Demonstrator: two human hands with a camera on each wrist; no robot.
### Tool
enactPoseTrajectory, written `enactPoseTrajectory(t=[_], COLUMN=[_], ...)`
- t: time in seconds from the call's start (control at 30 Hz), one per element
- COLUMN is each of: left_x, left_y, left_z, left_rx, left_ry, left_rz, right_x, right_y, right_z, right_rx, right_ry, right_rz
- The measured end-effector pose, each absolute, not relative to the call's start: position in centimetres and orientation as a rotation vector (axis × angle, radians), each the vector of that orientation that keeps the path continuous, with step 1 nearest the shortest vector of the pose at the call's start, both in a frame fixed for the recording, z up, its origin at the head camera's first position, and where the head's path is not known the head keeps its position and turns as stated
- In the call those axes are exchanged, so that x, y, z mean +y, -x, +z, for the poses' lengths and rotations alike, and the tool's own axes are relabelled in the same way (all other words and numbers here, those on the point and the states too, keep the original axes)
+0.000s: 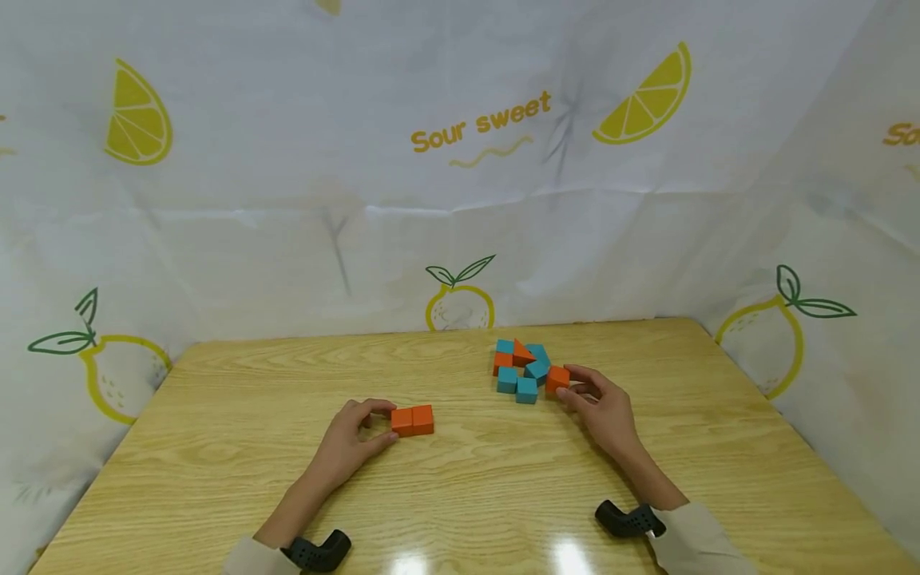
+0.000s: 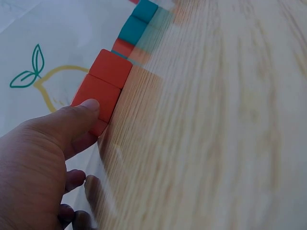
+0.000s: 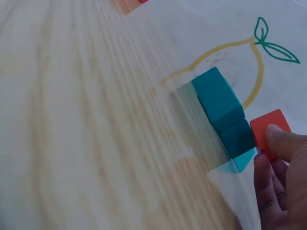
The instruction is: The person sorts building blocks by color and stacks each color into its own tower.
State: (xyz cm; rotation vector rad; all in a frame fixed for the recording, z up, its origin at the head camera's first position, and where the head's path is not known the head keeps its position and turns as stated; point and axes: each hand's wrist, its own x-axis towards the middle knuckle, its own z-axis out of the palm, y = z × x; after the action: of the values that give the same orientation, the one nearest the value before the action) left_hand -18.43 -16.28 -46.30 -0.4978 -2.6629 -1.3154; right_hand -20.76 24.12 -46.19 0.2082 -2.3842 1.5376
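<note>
Two orange blocks (image 1: 413,421) sit side by side on the table, left of the middle. My left hand (image 1: 354,437) pinches the left one between thumb and fingers; the thumb (image 2: 90,104) presses the face of that orange block (image 2: 98,93) in the left wrist view. Farther right, my right hand (image 1: 602,409) pinches another orange block (image 1: 557,379) at the right side of a group of blocks. In the right wrist view the held orange block (image 3: 269,125) is right beside blue blocks (image 3: 219,103), with the thumb on its face.
The group holds several blue blocks (image 1: 526,390), an orange block (image 1: 502,364) and an orange triangle (image 1: 521,351). They stand toward the back of the wooden table (image 1: 237,447). A white sheet with lemon prints (image 1: 302,160) hangs behind the table.
</note>
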Motion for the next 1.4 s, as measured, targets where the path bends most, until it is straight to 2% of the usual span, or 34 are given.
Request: enactPoseTrajectory(t=[0.37, 0.7, 1.03, 1.4], left_x=[-16.5, -16.6, -16.7, -16.5], left_y=[18.6, 18.7, 18.7, 18.6], left_z=[-46.4, -46.5, -46.7, -46.6], left_rx=[-2.653, -2.644, -2.658, -2.646], left_ry=[0.51, 0.511, 0.504, 0.522], left_rz=[-1.312, -1.307, -1.319, -1.305], right_x=[21.1, 18.6, 14.5, 12.0], right_y=[19.3, 20.4, 18.7, 18.8], right_z=[-43.2, -45.4, -42.8, -43.0], right_rx=[-2.229, -2.132, -2.172, -2.178], right_ry=[-0.297, -0.438, -0.579, -0.633], right_rz=[1.627, 1.671, 1.584, 1.666])
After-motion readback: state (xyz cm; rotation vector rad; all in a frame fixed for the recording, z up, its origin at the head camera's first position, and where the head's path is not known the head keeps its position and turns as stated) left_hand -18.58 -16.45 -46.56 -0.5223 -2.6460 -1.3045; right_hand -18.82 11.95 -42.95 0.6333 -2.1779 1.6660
